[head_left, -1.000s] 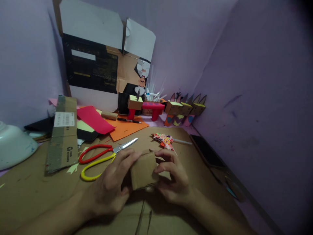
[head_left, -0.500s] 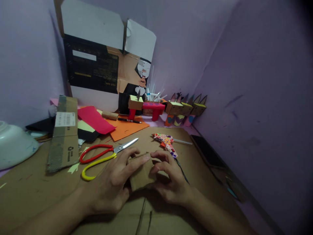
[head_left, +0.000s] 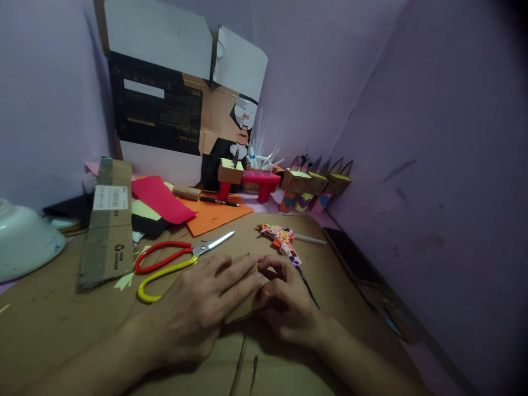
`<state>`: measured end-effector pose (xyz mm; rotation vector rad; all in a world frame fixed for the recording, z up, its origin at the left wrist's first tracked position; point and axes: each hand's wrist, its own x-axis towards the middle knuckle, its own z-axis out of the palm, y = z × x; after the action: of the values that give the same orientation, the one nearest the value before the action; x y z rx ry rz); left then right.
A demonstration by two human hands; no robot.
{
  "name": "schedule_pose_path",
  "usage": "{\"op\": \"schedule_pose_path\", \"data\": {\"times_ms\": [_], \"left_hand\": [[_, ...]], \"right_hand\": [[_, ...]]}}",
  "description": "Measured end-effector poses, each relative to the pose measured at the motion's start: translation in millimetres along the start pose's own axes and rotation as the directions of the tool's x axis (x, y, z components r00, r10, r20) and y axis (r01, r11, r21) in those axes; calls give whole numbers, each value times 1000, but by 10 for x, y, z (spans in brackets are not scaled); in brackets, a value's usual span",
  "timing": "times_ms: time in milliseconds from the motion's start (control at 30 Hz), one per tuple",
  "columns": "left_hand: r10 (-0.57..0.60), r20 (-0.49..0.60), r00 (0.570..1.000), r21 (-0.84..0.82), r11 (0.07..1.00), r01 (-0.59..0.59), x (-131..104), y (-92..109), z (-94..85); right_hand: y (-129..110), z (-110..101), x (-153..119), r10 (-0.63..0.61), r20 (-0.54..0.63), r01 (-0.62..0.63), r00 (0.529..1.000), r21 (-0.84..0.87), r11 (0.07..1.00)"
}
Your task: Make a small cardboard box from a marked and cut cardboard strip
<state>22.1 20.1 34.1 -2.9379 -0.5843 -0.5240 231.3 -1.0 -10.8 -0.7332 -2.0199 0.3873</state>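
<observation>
Between my hands is a small piece of folded brown cardboard (head_left: 246, 309), box-like in shape and mostly hidden by fingers. My left hand (head_left: 202, 305) lies over its top, fingers stretched together across it and the thumb out of sight. At the right edge, my right hand (head_left: 289, 302) grips the cardboard with bent fingers. Just beyond my left hand rest scissors (head_left: 212, 243) with one red and one yellow handle, blades together. A glue gun (head_left: 282, 239) with a colourful pattern and a glue stick in its back lies beyond my right hand.
Cardboard (head_left: 49, 330) covers the tabletop. At left are a white bowl (head_left: 27, 242) and a taped cardboard strip (head_left: 109, 225). Coloured paper (head_left: 160, 199), a pen (head_left: 220, 202) and cardboard animal figures (head_left: 297, 180) stand or lie behind. A dark phone-like slab (head_left: 350, 254) sits by the right wall.
My left hand has slid right and flattened over the cardboard, covering most of its top. My right hand stays at the right edge. The view has shifted slightly.
</observation>
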Motion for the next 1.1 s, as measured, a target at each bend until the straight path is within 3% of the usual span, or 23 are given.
{"op": "schedule_pose_path", "data": {"times_ms": [133, 233, 300, 500, 1100], "left_hand": [[25, -6, 1000, 7, 1000, -25, 32, -7, -58], [36, -74, 997, -22, 999, -38, 26, -20, -88], [56, -97, 994, -34, 998, -59, 12, -32, -95], [97, -78, 992, -93, 990, -104, -23, -61, -58], [84, -70, 994, -60, 994, -88, 29, -74, -26]], "right_hand": [[-8, -22, -4, 33, -14, -34, 999, -13, 999], [-10, -42, 5, 130, -53, -124, 990, 109, 986], [-4, -60, 17, 170, -11, -166, 985, 137, 976], [24, -106, 53, 41, 122, -41, 992, -3, 999], [74, -57, 72, 169, 141, -174, 976, 24, 985]]}}
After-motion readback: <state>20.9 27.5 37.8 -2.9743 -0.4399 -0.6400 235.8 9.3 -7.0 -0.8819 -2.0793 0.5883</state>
